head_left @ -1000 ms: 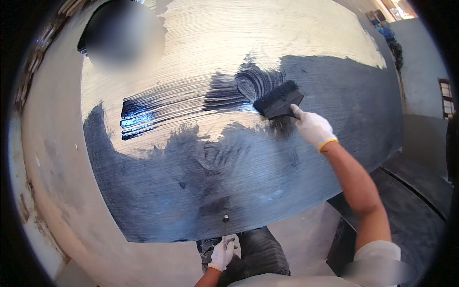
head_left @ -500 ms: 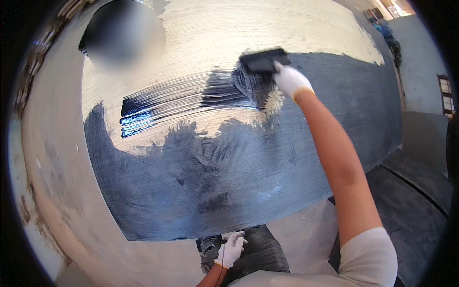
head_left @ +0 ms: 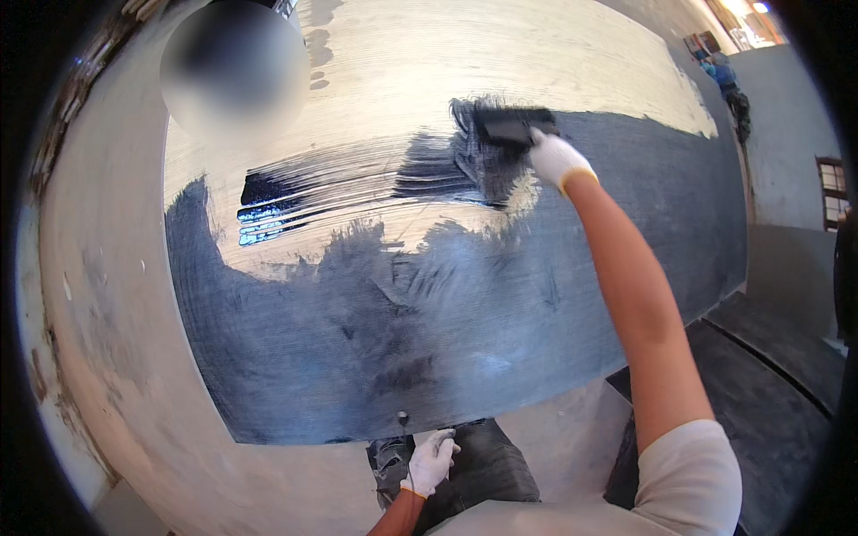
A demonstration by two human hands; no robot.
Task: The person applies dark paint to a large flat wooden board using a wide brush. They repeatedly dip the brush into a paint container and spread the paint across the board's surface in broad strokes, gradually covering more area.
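My right hand (head_left: 559, 163), in a white knit glove with a yellow cuff, grips a wide black brush (head_left: 509, 127). The brush lies flat against a large wooden board (head_left: 402, 76), where dark coating meets pale bare wood. Glossy wet streaks of black coating (head_left: 264, 210) stretch to the left of it. Down by my dark trousers (head_left: 483, 469), my left hand (head_left: 433, 463) wears a similar glove. Its fingers are curled, and whatever they hold is hidden. A thin dark cord runs along that wrist, and a small round dark object (head_left: 403, 417) shows just beyond the hand.
Another person's blurred head (head_left: 234, 71) is at the board's far left. A person in blue (head_left: 722, 76) stands at the far right, by a wall. Dark panels (head_left: 760, 357) lie to my right. Dusty concrete floor (head_left: 98, 268) borders the board on the left.
My right hand has drawn the brush slightly right and toward me, spreading the dark patch around it. My left hand stays nearly in place. The small round object has come into sight.
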